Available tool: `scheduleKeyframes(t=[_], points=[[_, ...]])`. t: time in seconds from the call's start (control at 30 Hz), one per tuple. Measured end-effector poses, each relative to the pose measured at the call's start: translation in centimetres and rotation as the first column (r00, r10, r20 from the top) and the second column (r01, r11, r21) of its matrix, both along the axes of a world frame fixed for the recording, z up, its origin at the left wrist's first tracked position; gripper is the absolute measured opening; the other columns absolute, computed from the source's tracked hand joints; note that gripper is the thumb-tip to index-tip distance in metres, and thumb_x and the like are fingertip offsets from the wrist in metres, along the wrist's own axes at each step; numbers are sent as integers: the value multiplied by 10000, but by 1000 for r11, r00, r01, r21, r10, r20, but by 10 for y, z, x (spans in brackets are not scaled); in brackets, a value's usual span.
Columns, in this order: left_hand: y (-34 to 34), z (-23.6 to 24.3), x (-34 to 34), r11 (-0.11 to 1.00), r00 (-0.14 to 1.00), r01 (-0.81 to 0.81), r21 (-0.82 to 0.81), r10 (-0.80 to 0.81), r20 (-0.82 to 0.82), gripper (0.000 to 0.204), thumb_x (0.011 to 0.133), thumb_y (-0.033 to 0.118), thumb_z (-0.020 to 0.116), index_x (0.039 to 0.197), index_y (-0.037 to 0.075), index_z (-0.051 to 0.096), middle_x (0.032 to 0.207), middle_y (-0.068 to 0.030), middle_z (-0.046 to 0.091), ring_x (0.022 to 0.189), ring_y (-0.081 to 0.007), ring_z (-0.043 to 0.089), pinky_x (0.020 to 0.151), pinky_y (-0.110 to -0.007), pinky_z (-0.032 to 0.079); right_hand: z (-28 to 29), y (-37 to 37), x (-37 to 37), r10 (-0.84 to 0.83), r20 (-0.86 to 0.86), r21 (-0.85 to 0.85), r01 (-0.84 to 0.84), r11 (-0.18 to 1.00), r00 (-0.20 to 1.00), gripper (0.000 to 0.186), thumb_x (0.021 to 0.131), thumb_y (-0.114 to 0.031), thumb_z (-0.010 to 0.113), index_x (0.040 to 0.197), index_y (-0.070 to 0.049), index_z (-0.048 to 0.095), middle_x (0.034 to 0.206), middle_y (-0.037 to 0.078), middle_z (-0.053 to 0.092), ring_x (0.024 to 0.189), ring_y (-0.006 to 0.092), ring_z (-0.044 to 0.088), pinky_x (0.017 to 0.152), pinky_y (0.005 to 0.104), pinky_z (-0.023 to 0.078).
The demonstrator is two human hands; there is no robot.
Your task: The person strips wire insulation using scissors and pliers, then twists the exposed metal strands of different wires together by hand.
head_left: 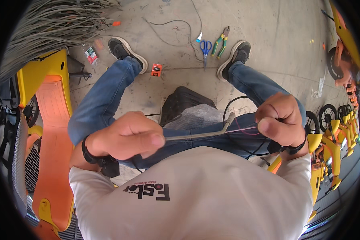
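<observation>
Head view: left hand (126, 138) fisted tight around the grey cable sleeve (196, 135), right hand (279, 120) pinching the thin wires (244, 129). I'd pull straight, keeping the sleeve steady.

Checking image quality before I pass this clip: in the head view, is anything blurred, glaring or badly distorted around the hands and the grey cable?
Head view: even daylight, soft shadows, no strong glare; the left hand, right hand and thin grey sheathed cable between them are sharp; fisheye bending and a dark vignette grow toward the rim, curving the yellow and orange ride-on toy body; the blue-handled scissors on the concrete floor stay clear.
</observation>
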State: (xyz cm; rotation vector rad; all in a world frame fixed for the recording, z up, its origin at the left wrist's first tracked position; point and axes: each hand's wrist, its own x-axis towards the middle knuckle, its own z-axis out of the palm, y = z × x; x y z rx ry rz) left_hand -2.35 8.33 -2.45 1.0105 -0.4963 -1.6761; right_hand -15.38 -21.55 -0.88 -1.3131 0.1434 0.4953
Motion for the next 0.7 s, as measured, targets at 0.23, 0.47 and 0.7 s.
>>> scheduleKeyframes(t=[0.23,0.47,0.7], points=[[-3,-5,8,1000,989,14,10,-15,147,371,969,245,454,686,20,532,584,-23,523,547,-105,484,530,-249,395,-2,12,3,-59,31,32,58,998,998,397,810,9,568,516,-41,306,456,-21,323,432,81,232,394,275,203],[-41,-11,-37,982,885,-120,-145,172,433,304,939,195,491,1125,-38,554,777,-55,594,666,-110,541,610,-240,436,-2,23,12,23,373,-133,28,991,928,382,803,-16,585,539,-47,312,470,-4,326,428,112,252,396,272,229],[-67,-16,-31,965,821,-262,-8,227,524,193,928,209,522,928,35,605,662,5,573,609,-62,484,559,-227,388,-18,27,11,-13,282,-241,84,967,959,324,939,-200,515,664,-30,504,634,-27,483,572,53,395,500,223,338]])
